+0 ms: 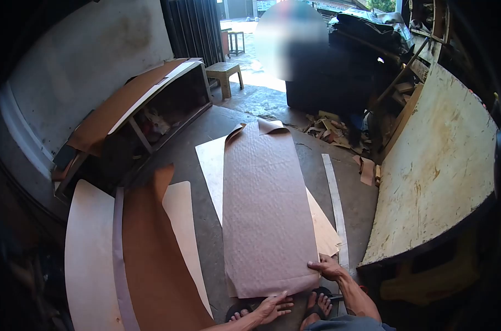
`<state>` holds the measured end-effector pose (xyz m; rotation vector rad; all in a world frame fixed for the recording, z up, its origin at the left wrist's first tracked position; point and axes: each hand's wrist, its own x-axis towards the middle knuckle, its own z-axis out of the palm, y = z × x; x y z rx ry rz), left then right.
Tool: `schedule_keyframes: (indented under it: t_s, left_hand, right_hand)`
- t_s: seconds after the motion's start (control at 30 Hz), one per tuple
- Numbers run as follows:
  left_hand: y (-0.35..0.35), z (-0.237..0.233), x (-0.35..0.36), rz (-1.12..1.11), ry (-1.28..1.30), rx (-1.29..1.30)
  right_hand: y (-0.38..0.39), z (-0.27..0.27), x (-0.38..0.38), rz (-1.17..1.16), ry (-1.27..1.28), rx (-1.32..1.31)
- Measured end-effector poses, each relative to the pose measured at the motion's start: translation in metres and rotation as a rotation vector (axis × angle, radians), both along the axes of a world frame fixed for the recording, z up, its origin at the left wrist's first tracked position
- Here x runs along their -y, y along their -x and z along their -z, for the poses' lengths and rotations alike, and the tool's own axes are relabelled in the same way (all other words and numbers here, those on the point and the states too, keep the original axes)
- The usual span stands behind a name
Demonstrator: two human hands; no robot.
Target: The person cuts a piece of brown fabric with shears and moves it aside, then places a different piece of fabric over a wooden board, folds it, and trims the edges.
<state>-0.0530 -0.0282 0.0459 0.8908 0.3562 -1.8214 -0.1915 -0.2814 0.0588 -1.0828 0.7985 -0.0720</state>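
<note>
A long pinkish sheet of leather-like material (267,209) lies in front of me, with its far corners curled over. Pale thin boards (209,163) show from beneath it on both sides. My right hand (328,268) grips the sheet's right edge near the close corner, thumb on top and fingers beneath. Just at the near edge is my left hand (273,309), its fingers stretched out and apart, holding nothing. My sandalled feet stand below that edge.
A brown sheet (151,248) rests over pale boards (90,248) on the left. A low cabinet (145,129) bears another brown sheet. Right of the work lies a narrow strip (335,204), then a stained pale panel (432,171). Scraps (333,131) and a stool (224,71) stand farther off.
</note>
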Motion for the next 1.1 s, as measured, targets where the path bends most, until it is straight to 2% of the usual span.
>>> schedule_keyframes:
  t_s: [0.03,0.13,0.2,0.23,0.3,0.37,0.4,0.47,0.5,0.53,0.57,0.67,0.7,0.73,0.77,0.83,0.9,0.97,1.0,1.03,1.07,1.1]
  left_hand:
    - [-0.011,-0.002,-0.014,-0.018,-0.013,-0.086]
    - [-0.025,0.019,-0.055,-0.105,0.011,-0.118]
    - [-0.039,0.016,-0.066,-0.263,0.213,-0.167]
    - [-0.045,0.015,-0.064,-0.258,0.207,-0.172]
    - [-0.057,0.010,-0.058,-0.697,0.082,-0.180]
    - [-0.075,0.059,-0.058,-0.638,0.037,0.075]
    - [-0.083,0.056,-0.049,-0.725,0.000,0.052]
    - [-0.087,0.046,-0.032,-0.708,0.033,0.138]
    - [-0.086,0.043,-0.027,-0.680,0.066,0.221]
    - [-0.088,0.044,-0.028,-0.605,-0.006,0.298]
    - [-0.087,0.046,-0.028,-0.601,-0.025,0.281]
    - [-0.100,0.041,-0.006,-0.517,-0.130,0.552]
    - [-0.104,0.045,0.001,-0.508,-0.107,0.592]
    - [-0.108,0.044,0.008,-0.473,-0.119,0.634]
    - [-0.112,0.044,0.014,-0.441,-0.128,0.681]
    - [-0.116,0.048,0.020,-0.414,-0.152,0.712]
    - [-0.116,0.054,0.021,-0.327,-0.210,0.900]
    - [-0.115,0.058,0.014,-0.278,-0.235,0.976]
    - [-0.113,0.061,0.011,-0.230,-0.256,1.058]
    - [-0.108,0.065,0.007,-0.226,-0.256,1.055]
    - [-0.104,0.069,0.003,-0.277,-0.240,1.012]
    - [-0.102,0.069,0.002,-0.328,-0.220,0.972]
  right_hand:
    - [-0.003,-0.008,0.003,-0.035,0.012,0.076]
    - [-0.004,-0.025,0.020,-0.059,-0.114,0.155]
    - [-0.007,-0.031,0.035,-0.097,-0.125,0.136]
    - [-0.008,-0.027,0.044,-0.119,-0.127,0.112]
    - [-0.010,-0.007,0.058,-0.083,-0.146,0.018]
    - [-0.016,0.011,0.062,-0.054,0.109,-0.123]
    - [-0.017,0.019,0.063,-0.060,0.108,-0.124]
    - [-0.017,0.035,0.061,0.034,0.410,-0.310]
    - [-0.020,0.044,0.062,0.028,0.407,-0.315]
    - [-0.021,0.050,0.062,0.063,0.456,-0.268]
    - [-0.012,0.057,0.056,0.098,0.499,-0.231]
    - [-0.029,0.016,0.065,0.070,0.436,-0.263]
    - [-0.030,0.027,0.075,0.079,0.498,-0.236]
    - [-0.032,0.029,0.078,0.123,0.545,-0.264]
    - [-0.037,0.006,0.075,0.059,0.630,-0.392]
    - [-0.032,0.018,0.074,0.055,0.746,-0.548]
    - [-0.024,0.027,0.062,0.020,0.825,-0.705]
    - [-0.012,0.051,0.059,0.072,0.839,-0.718]
    - [-0.011,0.044,0.054,0.107,0.698,-0.691]
    - [-0.010,0.036,0.049,0.143,0.556,-0.660]
    - [-0.012,0.030,0.042,0.107,0.711,-0.702]
    - [-0.012,0.031,0.042,0.115,0.709,-0.702]
